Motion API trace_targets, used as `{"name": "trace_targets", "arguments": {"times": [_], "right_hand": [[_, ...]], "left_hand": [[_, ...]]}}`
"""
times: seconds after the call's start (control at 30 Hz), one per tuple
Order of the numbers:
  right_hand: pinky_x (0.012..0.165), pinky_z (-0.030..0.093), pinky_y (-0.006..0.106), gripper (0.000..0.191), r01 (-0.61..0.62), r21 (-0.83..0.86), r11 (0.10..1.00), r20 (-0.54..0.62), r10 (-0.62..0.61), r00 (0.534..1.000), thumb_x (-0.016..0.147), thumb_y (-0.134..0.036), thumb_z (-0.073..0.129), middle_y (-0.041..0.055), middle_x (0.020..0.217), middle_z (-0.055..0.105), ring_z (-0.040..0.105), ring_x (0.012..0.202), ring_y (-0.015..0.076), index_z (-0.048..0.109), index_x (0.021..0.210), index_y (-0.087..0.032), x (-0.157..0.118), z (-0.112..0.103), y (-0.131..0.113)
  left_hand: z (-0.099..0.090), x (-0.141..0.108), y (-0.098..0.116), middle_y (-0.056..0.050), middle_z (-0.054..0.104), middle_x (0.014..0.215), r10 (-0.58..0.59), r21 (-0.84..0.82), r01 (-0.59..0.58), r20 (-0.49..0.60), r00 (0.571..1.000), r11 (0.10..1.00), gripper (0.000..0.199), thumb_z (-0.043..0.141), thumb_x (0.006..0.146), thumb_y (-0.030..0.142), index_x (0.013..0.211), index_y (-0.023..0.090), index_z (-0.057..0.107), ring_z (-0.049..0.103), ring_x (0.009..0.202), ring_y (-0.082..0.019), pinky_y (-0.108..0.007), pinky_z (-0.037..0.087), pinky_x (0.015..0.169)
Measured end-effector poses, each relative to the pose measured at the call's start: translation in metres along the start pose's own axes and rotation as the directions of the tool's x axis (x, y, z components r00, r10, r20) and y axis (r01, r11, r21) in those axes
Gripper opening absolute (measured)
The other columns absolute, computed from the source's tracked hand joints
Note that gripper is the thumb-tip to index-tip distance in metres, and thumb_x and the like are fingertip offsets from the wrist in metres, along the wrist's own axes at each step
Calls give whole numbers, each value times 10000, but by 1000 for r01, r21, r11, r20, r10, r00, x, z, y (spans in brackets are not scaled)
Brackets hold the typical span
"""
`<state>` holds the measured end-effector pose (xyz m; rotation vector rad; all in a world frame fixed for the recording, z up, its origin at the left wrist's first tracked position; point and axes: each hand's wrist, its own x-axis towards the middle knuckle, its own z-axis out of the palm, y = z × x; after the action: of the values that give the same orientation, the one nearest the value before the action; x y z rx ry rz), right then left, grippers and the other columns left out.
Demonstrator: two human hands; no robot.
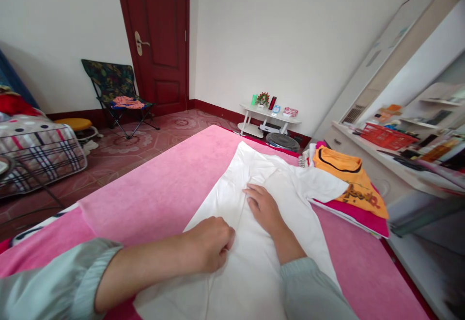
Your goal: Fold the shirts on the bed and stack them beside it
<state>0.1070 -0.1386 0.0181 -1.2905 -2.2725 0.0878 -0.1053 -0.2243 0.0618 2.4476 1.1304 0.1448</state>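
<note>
A white short-sleeved T-shirt (290,213) lies spread over the pink bed cover, with one side folded inward and a crease running down its middle. My left hand (212,245) is closed on the cloth along that crease, knuckles up and thumb tucked beside the curled fingers; the fingertips are mostly hidden. Farther up the shirt, my right hand (264,208) rests palm down with its fingers stretched out on the fabric. The shirt's right sleeve reaches over a stack of folded clothes, topped by an orange shirt (345,174) with dark lettering.
The pink bed cover (145,199) extends to both sides. At right stands a white dresser (348,150) bearing a red basket (387,136). Beyond the bed are a low white table (269,111), a folding chair (112,85) and a dark red door (160,34). A yellow stool (74,124) stands left.
</note>
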Motion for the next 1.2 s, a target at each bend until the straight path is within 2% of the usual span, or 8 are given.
{"name": "trace_targets", "arguments": {"times": [0.17,0.27,0.37,0.53,0.63,0.73,0.9,1.2], "right_hand": [[1017,382,345,369,-9,46,999,-11,9,1000,829,-151,458,44,1242,580,491,1165,182,634,1140,-239,2,1,3],[1015,388,343,341,-24,109,994,-27,27,999,829,-158,456,50,1221,595,507,1154,180,642,1108,-221,3,3,8],[1010,398,335,334,-72,158,985,-57,82,995,829,-156,440,50,1193,611,527,1134,174,644,1087,-215,2,7,14],[1018,391,325,361,-137,202,970,-201,178,963,828,-149,405,72,1188,612,534,1134,173,618,1116,-190,-1,5,22],[1048,345,379,372,-230,141,963,-478,269,836,843,-178,389,118,1283,521,451,1224,206,580,1162,-165,-2,-8,26],[1061,273,462,364,-398,69,915,-728,319,607,822,-217,446,148,1369,395,342,1292,271,578,1155,-155,-7,-27,38],[1044,225,512,377,-591,131,796,-861,387,330,731,-225,544,150,1443,245,271,1315,341,624,1096,-180,-24,-43,74],[1055,249,469,373,-579,294,760,-834,500,232,710,-243,545,160,1385,319,325,1286,315,636,1062,-163,-32,-39,88]], "left_hand": [[-26,27,-8,2,639,635,154,-446,9,328,932,895,150,579,762,280,797,165,668,615,576,-139,-210,460,528],[-34,69,-18,-33,687,812,85,-313,-70,37,996,947,205,497,812,234,895,170,674,649,763,-166,-247,498,697],[-21,113,-39,-112,558,1270,3,-16,-9,-367,930,1000,413,460,837,221,1237,154,534,513,1171,-223,-321,390,986],[13,143,-73,-131,263,1503,-169,132,234,-381,909,963,565,344,913,447,1387,140,360,184,1392,-296,-475,167,1116],[22,142,-78,-107,263,1507,-140,172,228,-411,901,958,553,312,920,477,1382,179,375,185,1392,-294,-478,161,1115],[20,137,-72,-134,346,1462,-88,232,217,-465,881,948,503,347,920,423,1336,155,435,284,1353,-283,-442,224,1097],[6,130,-58,-115,638,1009,-65,275,217,-473,879,936,298,370,906,281,910,161,643,558,996,-242,-361,446,848],[-10,128,-84,-101,587,1087,-356,53,477,-594,721,877,372,490,841,336,1182,195,536,547,1026,-238,-319,454,775]]}}
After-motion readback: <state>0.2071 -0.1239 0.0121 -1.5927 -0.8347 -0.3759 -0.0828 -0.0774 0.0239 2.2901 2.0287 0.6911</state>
